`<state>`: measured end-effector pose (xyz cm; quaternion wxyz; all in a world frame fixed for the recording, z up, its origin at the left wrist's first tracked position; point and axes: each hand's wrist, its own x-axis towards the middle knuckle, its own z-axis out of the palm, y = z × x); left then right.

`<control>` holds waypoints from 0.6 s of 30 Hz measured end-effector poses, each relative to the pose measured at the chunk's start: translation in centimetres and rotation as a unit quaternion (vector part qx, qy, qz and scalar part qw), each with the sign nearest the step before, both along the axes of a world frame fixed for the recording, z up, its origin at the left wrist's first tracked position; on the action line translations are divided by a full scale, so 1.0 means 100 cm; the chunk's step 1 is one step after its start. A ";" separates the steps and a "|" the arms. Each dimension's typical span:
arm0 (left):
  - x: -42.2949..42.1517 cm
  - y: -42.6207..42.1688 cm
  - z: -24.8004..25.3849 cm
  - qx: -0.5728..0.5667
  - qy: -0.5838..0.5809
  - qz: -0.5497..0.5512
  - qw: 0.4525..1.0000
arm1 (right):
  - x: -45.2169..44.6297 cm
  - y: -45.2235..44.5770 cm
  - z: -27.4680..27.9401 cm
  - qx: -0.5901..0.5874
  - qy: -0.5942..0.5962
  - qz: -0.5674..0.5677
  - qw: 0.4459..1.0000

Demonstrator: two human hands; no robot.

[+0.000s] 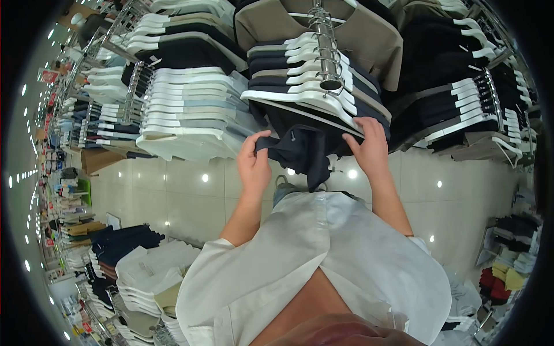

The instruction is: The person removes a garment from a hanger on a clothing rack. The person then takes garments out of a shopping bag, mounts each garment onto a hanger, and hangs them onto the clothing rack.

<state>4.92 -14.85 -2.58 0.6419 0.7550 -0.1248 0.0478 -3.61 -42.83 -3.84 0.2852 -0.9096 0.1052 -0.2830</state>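
Observation:
My left hand (254, 164) is closed on the edge of a dark navy garment (309, 153), pinching it between thumb and fingers. The garment hangs bunched in front of me, with a small light mark near its top. My right hand (371, 147) grips the right end of a white hanger (306, 98), thumb below and fingers above. That hanger is the front one on a chrome rail arm (327, 52) and tilts down to the right. Behind it hang several more white hangers with dark and brown shirts.
White and pale shirts (184, 135) hang to the left, dark clothes (427, 118) to the right. A brown top (369, 40) is displayed above the rail. Glossy floor tiles (196, 190) lie below. More clothing racks stand behind me, including white shirts (153, 268) at lower left.

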 end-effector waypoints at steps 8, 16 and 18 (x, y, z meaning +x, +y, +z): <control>-0.012 0.008 0.005 0.022 -0.051 0.048 0.997 | 0.017 0.003 -0.032 -0.049 -0.015 -0.038 0.998; -0.018 0.019 0.011 -0.025 -0.024 0.076 0.997 | 0.025 0.011 -0.040 0.008 0.006 0.056 0.998; -0.019 0.027 0.017 0.014 0.015 0.089 0.996 | 0.023 0.013 -0.043 0.063 0.027 0.064 0.996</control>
